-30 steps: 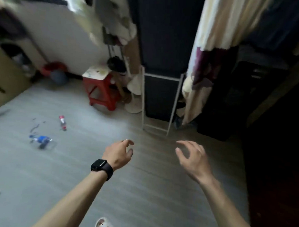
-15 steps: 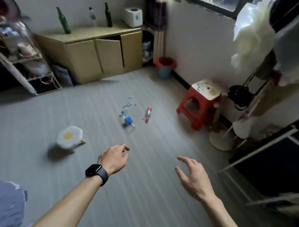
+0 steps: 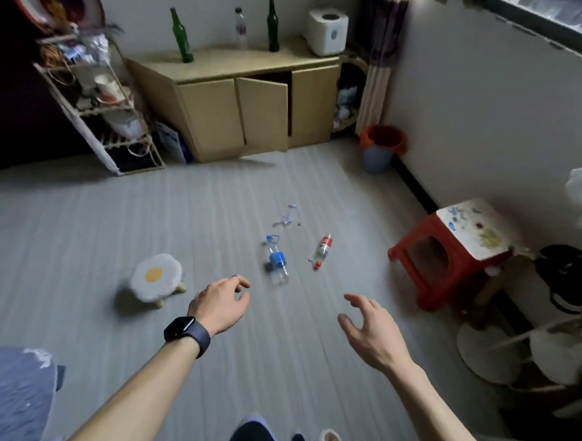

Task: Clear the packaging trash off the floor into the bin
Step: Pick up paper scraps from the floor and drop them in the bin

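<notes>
Both your hands are out over the grey floor [image 3: 82, 244], empty. Left hand [image 3: 219, 304], with a ring [image 3: 236, 277] and a dark watch [image 3: 186, 330] at the wrist: fingers loosely curled, grasping nothing. Right hand [image 3: 368, 327]: fingers spread and half bent, released, nothing in them.

Blue-label bottle [image 3: 274, 261] lies flat on the floor, long axis roughly 12 to 6 o'clock, blue cap end pointing away from you at about 11, clear base toward you. It sits at 1 o'clock from your left fingertips, near but not touching. From your right hand it's at 10 o'clock, further off.

Red-label bottle [image 3: 322, 251] lies just beside it at 3 o'clock, long axis 1 to 7 o'clock. There is a red bit at the near end; which end is the cap, can't tell. It's at 11 o'clock from your right fingers, apart.

Wrapper scraps [image 3: 286, 218] lie just past both bottles at 12 o'clock.

Bin [image 3: 381, 147], orange rim, blue-grey body, stands at 1 o'clock from the trash, well apart, by the wall next to the cabinet [image 3: 234, 111].

Red stool [image 3: 448, 254] at 3 o'clock of the bottles, flower-top stool [image 3: 156, 276] at 9 o'clock
</notes>
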Demonstrator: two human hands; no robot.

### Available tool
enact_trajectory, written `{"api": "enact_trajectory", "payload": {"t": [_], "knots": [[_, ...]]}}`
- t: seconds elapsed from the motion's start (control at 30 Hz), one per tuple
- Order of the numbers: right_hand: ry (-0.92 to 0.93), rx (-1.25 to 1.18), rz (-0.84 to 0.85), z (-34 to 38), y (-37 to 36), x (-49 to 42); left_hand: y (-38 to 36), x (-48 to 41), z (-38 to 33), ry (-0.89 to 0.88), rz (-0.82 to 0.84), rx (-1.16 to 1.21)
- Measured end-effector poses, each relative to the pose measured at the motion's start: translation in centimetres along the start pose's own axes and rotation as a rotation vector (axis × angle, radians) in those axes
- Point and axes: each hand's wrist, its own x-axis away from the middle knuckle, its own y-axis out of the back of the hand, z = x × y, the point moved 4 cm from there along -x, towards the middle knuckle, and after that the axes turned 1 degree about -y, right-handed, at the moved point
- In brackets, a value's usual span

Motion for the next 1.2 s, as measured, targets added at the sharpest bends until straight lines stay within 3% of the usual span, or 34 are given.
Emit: {"api": "enact_trajectory", "payload": {"t": [0.27,0.73,0.97,1.2], "knots": [[-0.002,0.021,0.095,3.2,-0.1,-17.3,2.2,-15.6,1.0,0.056,0.022,-0.004],[-0.321,-0.067,0.23,4.8,-5.0,-43.1,4.0,-45.4,-1.1,-0.08,0.286,-0.152],[-0.481,-0.119,0.359,-1.4,-13.2,-57.7,-2.4,-61.4,-2.2,-0.112,0.458,-0.27],[-0.63,-0.16,0.428,-9.8,-25.7,-68.6,-15.4,-76.7,-0.2,-0.189,0.585,-0.373]]}}
